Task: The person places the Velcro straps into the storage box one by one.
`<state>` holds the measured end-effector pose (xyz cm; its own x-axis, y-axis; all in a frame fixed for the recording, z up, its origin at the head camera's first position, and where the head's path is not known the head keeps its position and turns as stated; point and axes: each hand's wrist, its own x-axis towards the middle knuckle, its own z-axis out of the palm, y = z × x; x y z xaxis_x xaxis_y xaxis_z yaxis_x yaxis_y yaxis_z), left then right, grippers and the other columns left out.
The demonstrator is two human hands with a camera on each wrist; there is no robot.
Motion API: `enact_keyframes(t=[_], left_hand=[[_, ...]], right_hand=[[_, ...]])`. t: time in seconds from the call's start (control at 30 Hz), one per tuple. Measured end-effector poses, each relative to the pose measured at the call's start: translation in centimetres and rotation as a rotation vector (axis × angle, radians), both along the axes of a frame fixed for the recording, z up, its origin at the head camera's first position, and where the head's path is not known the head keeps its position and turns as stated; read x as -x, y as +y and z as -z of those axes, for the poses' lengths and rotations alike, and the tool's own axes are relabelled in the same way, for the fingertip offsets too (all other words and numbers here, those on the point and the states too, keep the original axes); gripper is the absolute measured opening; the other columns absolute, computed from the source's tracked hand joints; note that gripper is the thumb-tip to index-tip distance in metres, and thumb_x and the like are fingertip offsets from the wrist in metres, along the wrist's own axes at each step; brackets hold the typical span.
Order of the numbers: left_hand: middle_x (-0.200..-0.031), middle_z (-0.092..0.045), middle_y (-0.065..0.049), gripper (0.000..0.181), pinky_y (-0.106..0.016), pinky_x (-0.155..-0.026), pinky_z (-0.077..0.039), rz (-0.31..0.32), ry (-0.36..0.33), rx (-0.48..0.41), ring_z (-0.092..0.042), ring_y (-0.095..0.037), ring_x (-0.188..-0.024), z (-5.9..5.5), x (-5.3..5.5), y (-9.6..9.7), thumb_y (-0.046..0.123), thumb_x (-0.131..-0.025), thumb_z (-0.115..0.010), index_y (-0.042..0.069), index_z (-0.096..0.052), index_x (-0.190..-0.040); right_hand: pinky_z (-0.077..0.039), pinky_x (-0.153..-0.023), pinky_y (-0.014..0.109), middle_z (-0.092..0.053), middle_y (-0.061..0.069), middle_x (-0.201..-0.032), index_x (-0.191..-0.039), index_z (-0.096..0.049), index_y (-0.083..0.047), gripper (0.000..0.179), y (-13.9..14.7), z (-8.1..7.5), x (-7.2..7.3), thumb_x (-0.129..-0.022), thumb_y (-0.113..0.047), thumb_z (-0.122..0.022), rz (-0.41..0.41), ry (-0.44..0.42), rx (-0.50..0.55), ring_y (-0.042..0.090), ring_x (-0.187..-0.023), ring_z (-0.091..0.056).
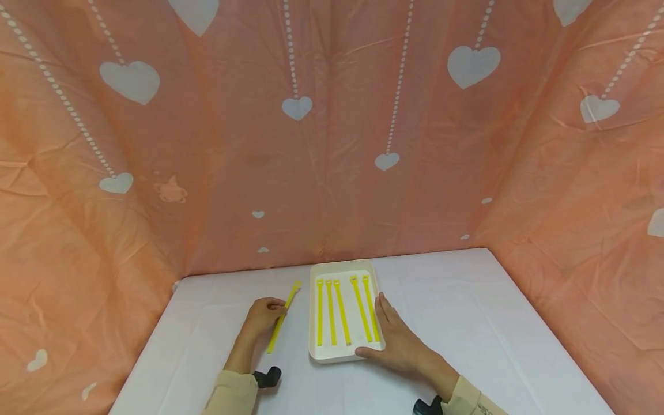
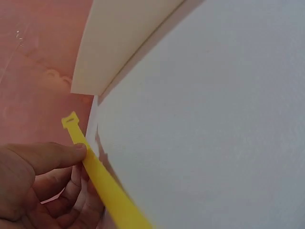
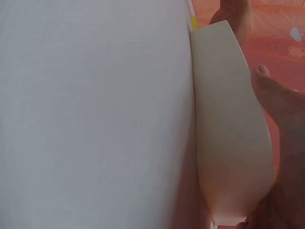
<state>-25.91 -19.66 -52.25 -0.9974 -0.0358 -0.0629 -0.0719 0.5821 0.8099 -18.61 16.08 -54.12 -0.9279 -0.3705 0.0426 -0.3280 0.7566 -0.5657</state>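
My left hand [image 1: 264, 316] pinches a yellow hook-and-loop cable tie [image 1: 277, 334] between thumb and fingers, to the left of a white tray [image 1: 339, 354]. The tie slants with its slotted head [image 2: 70, 120] upward and away; its tail runs toward the near side. Several more yellow cable ties [image 1: 332, 323] lie lengthwise in the tray, heads at the far end, with a wider gap right of the middle. My right hand [image 1: 402, 346] rests against the tray's near right corner, fingers straight along the right wall, thumb at the near rim. In the right wrist view the tray wall [image 3: 228, 109] partly hides the fingers.
The tray stands on a white-covered table [image 1: 467, 323], near its back edge. A peach curtain [image 1: 332, 202] with white hearts encloses the back and sides. Black camera mounts [image 1: 267, 377] sit at both wrists.
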Motion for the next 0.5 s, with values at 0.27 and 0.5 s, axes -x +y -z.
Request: enact_keyframes(t=[0.27, 0.5], left_hand=[[-0.088, -0.072, -0.011, 0.017, -0.024, -0.062, -0.053, 0.003, 0.017, -0.055, -0.064, -0.014, -0.071, -0.9, -0.5, -0.1, 0.002, -0.098, -0.073, -0.011, -0.074, -0.109], [-0.094, -0.071, -0.015, 0.018, -0.030, -0.063, -0.061, -0.014, 0.051, -0.134, -0.070, -0.018, -0.071, -2.1, -0.7, 0.1, 0.002, -0.100, -0.070, -0.011, -0.070, -0.112]], right_hand=[[-0.024, -0.131, 0.057, -0.001, 0.020, -0.180, -0.170, -0.005, 0.003, 0.133, 0.0, -0.3, -0.1, -0.087, -0.077, -0.072, 0.002, -0.004, -0.001, 0.040, -0.165, -0.011], [-0.023, -0.131, 0.057, 0.000, 0.019, -0.180, -0.170, -0.005, 0.003, 0.134, -0.1, -0.4, -0.2, -0.086, -0.078, -0.071, 0.011, -0.016, -0.004, 0.039, -0.166, -0.010]])
